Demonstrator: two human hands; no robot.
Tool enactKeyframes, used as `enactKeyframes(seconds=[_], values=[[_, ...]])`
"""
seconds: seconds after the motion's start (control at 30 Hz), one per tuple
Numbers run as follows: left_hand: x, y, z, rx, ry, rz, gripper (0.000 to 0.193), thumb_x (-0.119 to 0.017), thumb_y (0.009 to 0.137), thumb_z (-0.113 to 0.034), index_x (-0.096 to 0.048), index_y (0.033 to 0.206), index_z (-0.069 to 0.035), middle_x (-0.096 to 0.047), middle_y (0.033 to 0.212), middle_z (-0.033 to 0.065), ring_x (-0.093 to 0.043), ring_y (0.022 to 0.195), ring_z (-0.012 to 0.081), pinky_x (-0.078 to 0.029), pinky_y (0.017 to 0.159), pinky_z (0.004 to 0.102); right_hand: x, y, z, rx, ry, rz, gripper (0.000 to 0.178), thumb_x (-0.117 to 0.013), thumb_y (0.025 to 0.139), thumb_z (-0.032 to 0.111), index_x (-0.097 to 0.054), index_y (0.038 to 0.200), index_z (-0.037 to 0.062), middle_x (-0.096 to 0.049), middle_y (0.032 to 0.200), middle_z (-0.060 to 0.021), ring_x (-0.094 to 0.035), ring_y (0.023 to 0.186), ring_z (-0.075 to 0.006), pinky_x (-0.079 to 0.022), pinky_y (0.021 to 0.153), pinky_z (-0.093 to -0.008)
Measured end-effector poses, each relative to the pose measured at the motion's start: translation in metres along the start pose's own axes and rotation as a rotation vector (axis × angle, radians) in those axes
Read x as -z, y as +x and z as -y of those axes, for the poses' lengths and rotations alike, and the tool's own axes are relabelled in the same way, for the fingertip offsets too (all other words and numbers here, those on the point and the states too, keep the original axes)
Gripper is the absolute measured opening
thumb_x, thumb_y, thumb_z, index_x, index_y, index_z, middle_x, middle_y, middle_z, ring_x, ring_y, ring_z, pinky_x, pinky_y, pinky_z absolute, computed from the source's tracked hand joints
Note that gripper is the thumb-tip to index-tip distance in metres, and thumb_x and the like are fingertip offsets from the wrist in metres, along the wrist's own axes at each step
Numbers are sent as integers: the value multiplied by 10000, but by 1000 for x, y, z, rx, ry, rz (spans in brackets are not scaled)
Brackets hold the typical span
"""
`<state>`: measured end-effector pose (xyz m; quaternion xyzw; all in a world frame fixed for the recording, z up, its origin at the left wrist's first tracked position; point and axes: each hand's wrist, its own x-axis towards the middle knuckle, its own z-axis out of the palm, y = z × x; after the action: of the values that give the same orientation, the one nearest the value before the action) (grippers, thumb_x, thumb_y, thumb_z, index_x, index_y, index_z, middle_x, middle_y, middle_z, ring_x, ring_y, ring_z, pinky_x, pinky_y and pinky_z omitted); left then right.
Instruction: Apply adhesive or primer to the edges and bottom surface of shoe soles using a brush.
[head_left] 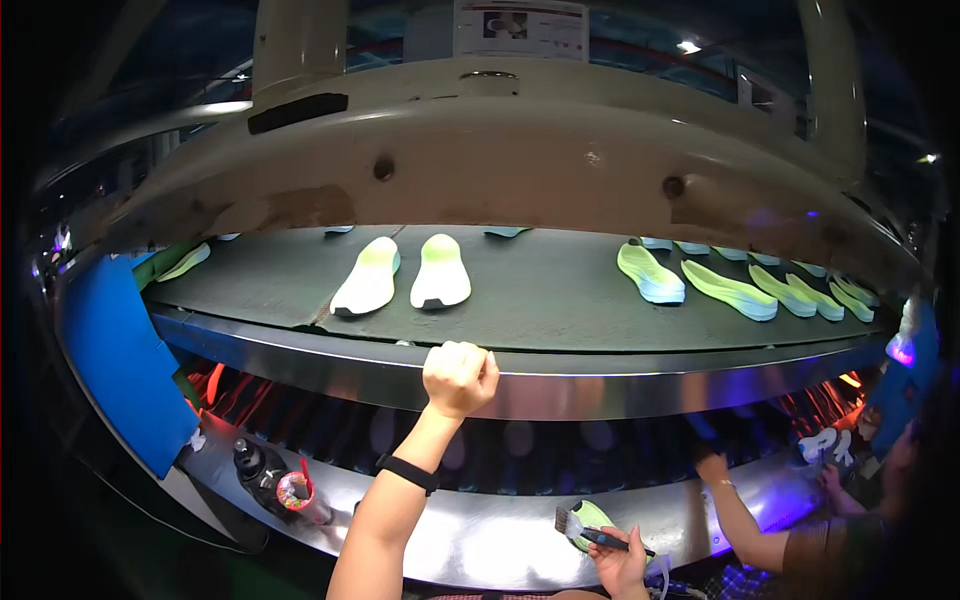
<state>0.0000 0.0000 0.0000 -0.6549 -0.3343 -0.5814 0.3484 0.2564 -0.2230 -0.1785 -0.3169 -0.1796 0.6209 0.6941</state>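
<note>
My left hand is closed in a fist with its back toward me, in front of the steel rail at the belt's near edge. Nothing shows sticking out of it. Low in the picture, my right hand grips a brush with a dark handle and brownish bristles. Partly behind that brush is a yellow-green shoe sole; whether my hand also touches it is unclear. Beyond my left fist, two pale yellow soles with black tips rest on the dark conveyor belt.
More yellow-green and blue soles lie on the belt at right. A beige machine hood spans above. On the steel ledge stand a dark bottle and a cup with a red straw. A co-worker's arm reaches in at right.
</note>
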Motion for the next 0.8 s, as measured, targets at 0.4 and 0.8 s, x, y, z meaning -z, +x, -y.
enactKeyframes(seconds=[0.4, 0.8], values=[[-8, 3, -7, 8, 59, 14, 105, -576, 637, -104, -480, 598, -87, -457, 563, 62, -461, 519, 237, -354, 494, 337, -9, -21, 20, 45, 98, -108, 547, -323, 910, 431, -556, 939, -64, -605, 890, -224, -601, 712, -279, -504, 684, -343], [-53, 34, -130, -26, -186, 352, 112, -599, 754, -187, -569, 714, -86, -537, 696, 68, -527, 686, 249, -407, 616, 358, 28, -32, 47, 222, -17, -153, 156, -532, 834, 84, -565, 940, -26, -604, 935, -183, -600, 749, -227, -496, 700, -313]])
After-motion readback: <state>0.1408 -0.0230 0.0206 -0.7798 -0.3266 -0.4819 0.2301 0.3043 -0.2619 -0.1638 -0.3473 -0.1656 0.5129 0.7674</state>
